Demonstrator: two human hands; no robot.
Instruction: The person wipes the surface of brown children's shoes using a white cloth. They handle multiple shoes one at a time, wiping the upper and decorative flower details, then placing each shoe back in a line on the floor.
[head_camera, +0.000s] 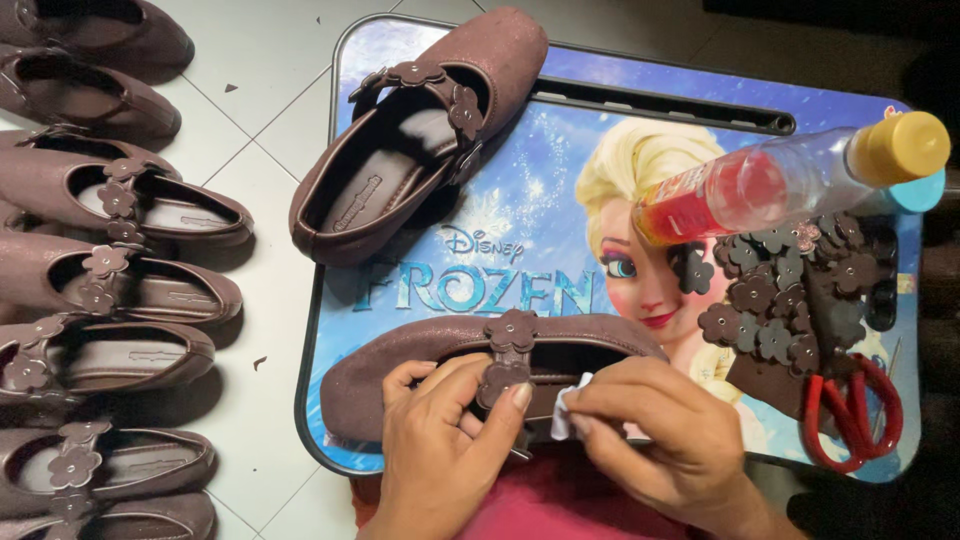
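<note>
Left hand (440, 440) was clamped on the brown shoe (400, 365) at the tray's near edge, thumb pressing a flower piece (502, 378) on the strap. Right hand (660, 440) sat just beside it, fingers pinched shut on a small white scrap (568, 408) against the strap. Hands nearly touching, shoe lying on its side directly under both.

Counts: two shoes on the tray (560, 240); the second shoe (420, 130) lay at the far-left corner, opening up, three flowers across its strap. Seven more matching shoes in a column on the tiled floor (270, 160) left of the tray, top and bottom ones cut off by the frame.

Right side of the tray: a pile of loose brown flower pieces (780, 290), count unclear, too overlapped. One clear bottle (780, 180) with red liquid and a yellow cap lay tilted across the far-right corner. Red-handled scissors (850, 415) at the near-right corner.

Tray surface was blue with a printed cartoon figure and lettering, dark slot along the far edge.
</note>
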